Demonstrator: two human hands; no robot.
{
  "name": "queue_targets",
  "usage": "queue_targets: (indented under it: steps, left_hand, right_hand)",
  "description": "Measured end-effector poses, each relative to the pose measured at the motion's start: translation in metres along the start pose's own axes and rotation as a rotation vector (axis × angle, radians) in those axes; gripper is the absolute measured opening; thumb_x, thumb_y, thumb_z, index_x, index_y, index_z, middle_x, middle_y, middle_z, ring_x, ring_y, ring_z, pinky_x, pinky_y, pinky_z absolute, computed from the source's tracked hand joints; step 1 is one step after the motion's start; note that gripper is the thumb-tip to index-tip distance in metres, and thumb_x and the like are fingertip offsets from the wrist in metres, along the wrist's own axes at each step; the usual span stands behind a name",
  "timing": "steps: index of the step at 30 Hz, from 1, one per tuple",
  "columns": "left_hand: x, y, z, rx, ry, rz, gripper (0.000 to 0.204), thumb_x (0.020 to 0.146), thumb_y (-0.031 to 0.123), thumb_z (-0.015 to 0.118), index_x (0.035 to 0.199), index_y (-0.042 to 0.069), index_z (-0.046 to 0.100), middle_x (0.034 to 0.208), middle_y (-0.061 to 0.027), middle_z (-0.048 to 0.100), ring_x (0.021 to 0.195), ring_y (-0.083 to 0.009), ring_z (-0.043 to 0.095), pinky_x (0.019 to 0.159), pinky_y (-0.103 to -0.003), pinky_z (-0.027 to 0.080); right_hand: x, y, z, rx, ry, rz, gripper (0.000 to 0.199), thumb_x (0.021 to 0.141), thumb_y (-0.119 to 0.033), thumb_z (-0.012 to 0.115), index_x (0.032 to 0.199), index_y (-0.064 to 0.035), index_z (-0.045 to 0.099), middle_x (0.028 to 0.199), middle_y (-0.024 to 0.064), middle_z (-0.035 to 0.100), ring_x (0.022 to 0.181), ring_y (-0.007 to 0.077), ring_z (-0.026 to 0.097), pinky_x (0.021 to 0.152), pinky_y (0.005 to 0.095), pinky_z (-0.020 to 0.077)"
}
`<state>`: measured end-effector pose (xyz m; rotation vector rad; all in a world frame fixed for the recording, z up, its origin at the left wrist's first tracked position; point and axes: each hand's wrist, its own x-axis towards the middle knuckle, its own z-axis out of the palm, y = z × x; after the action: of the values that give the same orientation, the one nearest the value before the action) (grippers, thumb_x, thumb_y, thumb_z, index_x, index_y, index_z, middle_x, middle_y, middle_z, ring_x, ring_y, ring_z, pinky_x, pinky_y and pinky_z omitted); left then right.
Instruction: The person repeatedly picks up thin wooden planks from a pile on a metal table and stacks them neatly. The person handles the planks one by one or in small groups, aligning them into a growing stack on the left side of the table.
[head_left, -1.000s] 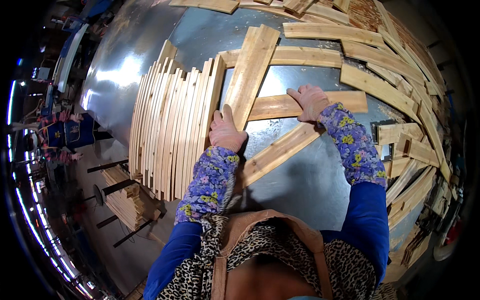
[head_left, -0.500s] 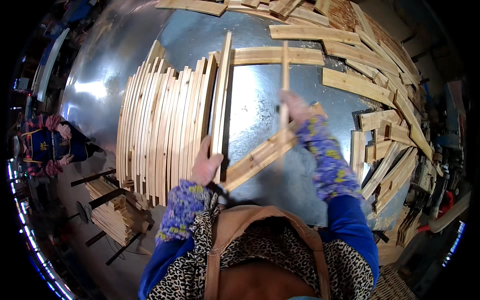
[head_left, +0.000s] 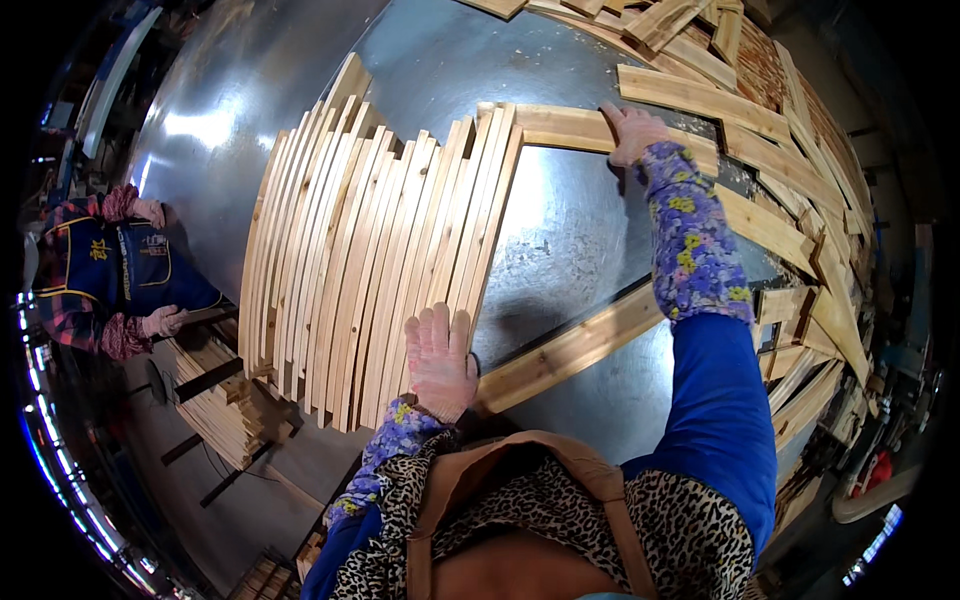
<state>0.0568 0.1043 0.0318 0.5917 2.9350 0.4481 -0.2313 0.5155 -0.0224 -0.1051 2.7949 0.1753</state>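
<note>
A row of narrow wooden boards [head_left: 345,270] stands on edge, packed side by side, left of centre on the metal table. My left hand [head_left: 442,362] lies flat with fingers stretched over the near ends of the row's rightmost boards. Farther off, a wooden board [head_left: 560,128] lies flat behind the row's right end. My right hand [head_left: 637,135] is over that board, fingers spread, with the fingertips at its far edge; whether it presses on the wood I cannot tell. Another flat board [head_left: 575,348] slants from beside my left hand toward my right forearm.
Loose boards [head_left: 700,95] are heaped along the table's far right side. Short offcuts [head_left: 790,335] pile up at the right. A person in a dark blue apron [head_left: 130,262] is at the left, near a rack of stacked boards [head_left: 222,410]. The metal table [head_left: 470,60] is shiny.
The narrow board my right hand held is no longer in it; that hand has moved farther out to the flat board. The standing boards are now closed together, my left hand flat on them.
</note>
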Motion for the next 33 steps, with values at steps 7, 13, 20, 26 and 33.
queue_targets:
  steps: [7, 13, 20, 26, 33]
  left_hand:
    - [-0.008, -0.017, 0.004, -0.023, 0.087, 0.074, 0.068, 0.075, 0.005, 0.08, 0.141, 0.005, 0.061, 0.137, -0.0249, 0.053, 0.126, -0.0478, 0.054, 0.113, -0.066, 0.042]
    - [0.011, 0.007, -0.047, -0.494, -0.053, -0.025, 0.075, 0.083, 0.027, 0.089, 0.147, -0.001, 0.059, 0.133, -0.0296, 0.067, 0.123, -0.0488, 0.066, 0.109, -0.054, 0.052]
    - [0.002, -0.035, -0.084, -0.588, -0.275, -0.291, 0.07, 0.105, 0.055, 0.067, 0.148, 0.001, 0.059, 0.122, -0.0278, 0.077, 0.113, -0.0451, 0.076, 0.101, -0.051, 0.058]
    - [-0.072, -0.215, -0.121, -0.772, 0.013, -0.62, 0.087, 0.098, 0.043, 0.081, 0.168, 0.004, 0.048, 0.146, -0.0264, 0.069, 0.116, -0.0323, 0.076, 0.107, -0.04, 0.061]
    - [-0.12, -0.329, -0.135, -0.659, 0.263, -0.563, 0.065, 0.097, 0.022, 0.083, 0.154, -0.004, 0.064, 0.137, -0.0169, 0.077, 0.115, -0.0223, 0.075, 0.105, -0.036, 0.058]
  right_hand:
    - [-0.043, 0.062, -0.018, 0.333, -0.011, 0.2, 0.086, 0.086, -0.044, 0.082, 0.157, -0.004, 0.053, 0.135, 0.0221, 0.071, 0.123, 0.0362, 0.071, 0.103, 0.0491, 0.0579]
    - [-0.139, -0.066, -0.001, 1.662, 0.09, 0.463, 0.058, 0.102, -0.059, 0.075, 0.123, -0.0051, 0.067, 0.092, 0.004, 0.073, 0.084, 0.0178, 0.075, 0.072, 0.0348, 0.0642]
    - [-0.223, -0.222, 0.032, 2.047, -0.006, 0.383, 0.041, 0.112, -0.049, 0.068, 0.132, -0.0134, 0.068, 0.083, -0.0016, 0.059, 0.066, 0.0079, 0.053, 0.055, 0.0269, 0.0403]
    - [-0.279, -0.272, 0.044, 1.968, -0.137, 0.58, 0.041, 0.112, -0.046, 0.068, 0.134, -0.0114, 0.07, 0.096, 0.0005, 0.066, 0.076, 0.0097, 0.056, 0.067, 0.0266, 0.046]
    - [-0.26, -0.328, 0.025, 2.193, -0.186, 0.276, 0.036, 0.11, -0.038, 0.068, 0.13, -0.0083, 0.069, 0.09, 0.0006, 0.069, 0.071, 0.0127, 0.062, 0.06, 0.0266, 0.0504]
